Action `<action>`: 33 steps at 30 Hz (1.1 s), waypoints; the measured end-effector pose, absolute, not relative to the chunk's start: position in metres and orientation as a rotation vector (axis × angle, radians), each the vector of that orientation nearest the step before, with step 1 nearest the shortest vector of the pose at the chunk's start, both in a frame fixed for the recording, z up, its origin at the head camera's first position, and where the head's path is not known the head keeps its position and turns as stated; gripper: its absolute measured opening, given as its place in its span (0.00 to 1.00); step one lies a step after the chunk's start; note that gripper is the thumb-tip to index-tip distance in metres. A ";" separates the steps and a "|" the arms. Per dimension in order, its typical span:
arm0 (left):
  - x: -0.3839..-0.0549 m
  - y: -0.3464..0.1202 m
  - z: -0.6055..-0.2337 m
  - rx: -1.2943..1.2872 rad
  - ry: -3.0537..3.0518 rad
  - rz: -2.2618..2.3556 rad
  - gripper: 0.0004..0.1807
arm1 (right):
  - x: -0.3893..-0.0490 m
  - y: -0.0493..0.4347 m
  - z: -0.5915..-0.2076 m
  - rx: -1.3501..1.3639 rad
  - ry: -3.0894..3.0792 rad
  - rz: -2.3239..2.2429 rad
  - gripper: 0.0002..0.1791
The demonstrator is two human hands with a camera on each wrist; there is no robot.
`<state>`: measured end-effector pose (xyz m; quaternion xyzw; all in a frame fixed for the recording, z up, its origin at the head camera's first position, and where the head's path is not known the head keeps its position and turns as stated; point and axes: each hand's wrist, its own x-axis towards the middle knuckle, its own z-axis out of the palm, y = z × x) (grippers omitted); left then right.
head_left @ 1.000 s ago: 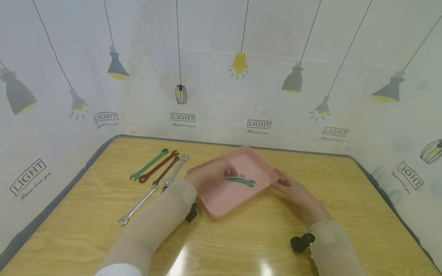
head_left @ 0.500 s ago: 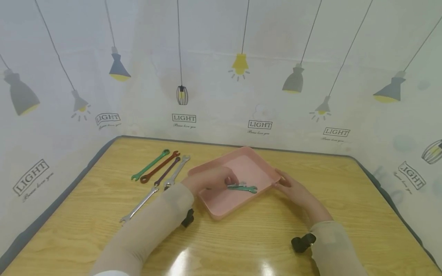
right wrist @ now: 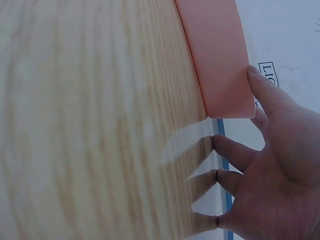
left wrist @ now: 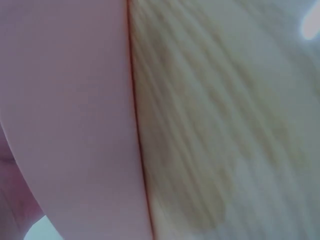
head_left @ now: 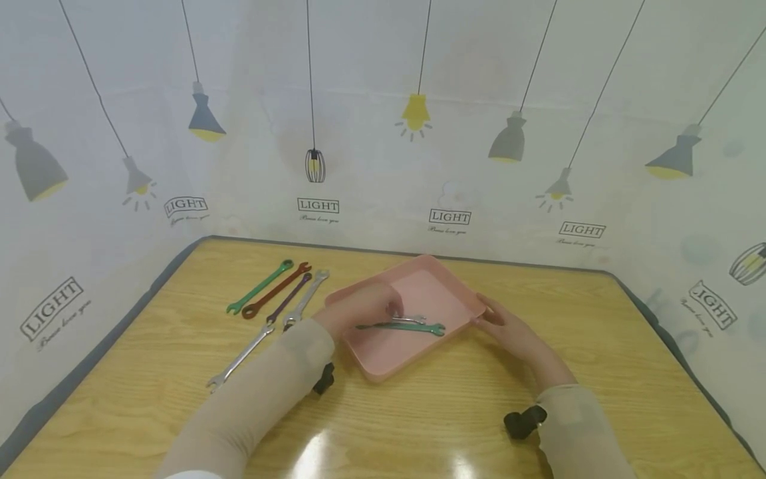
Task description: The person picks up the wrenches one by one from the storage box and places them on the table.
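A pink tray (head_left: 383,366) sits at an angle on the wooden table. My left hand (head_left: 374,303) reaches over its left side, fingers curled at the end of a small silver wrench (head_left: 413,319). Just in front of that wrench, a green wrench (head_left: 427,328) lies along the tray floor. At the tray's right corner, my right hand (head_left: 505,329) holds the rim between thumb and index finger. In the right wrist view, the thumb lies on the rim and the other fingers of that hand (right wrist: 280,160) are spread with tips on the table. The left wrist view shows mostly the tray's outer wall (left wrist: 75,110).
Left of the tray lie a green wrench (head_left: 260,286), a red wrench (head_left: 275,293), a purple wrench (head_left: 290,297) and silver wrenches, one behind (head_left: 308,296) and one nearer (head_left: 242,356). A printed cloth wall (head_left: 371,166) borders the table's back edge.
The green wrench has left my left hand's fingers and now lies in the tray; the silver one stays at the fingertips. My left hand shifted slightly back. My right hand has kept its place.
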<state>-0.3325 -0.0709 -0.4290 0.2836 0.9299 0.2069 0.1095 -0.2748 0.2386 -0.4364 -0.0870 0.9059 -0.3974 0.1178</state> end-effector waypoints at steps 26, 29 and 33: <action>-0.322 -0.066 -0.420 0.772 2.658 0.419 0.06 | -0.275 0.240 -0.438 -0.285 2.647 -1.176 0.42; -0.320 -0.067 -0.417 0.780 2.659 0.367 0.04 | -0.275 0.240 -0.438 -0.287 2.646 -1.176 0.42; -0.317 -0.068 -0.411 0.797 2.644 0.300 0.04 | -0.275 0.240 -0.438 -0.286 2.650 -1.178 0.42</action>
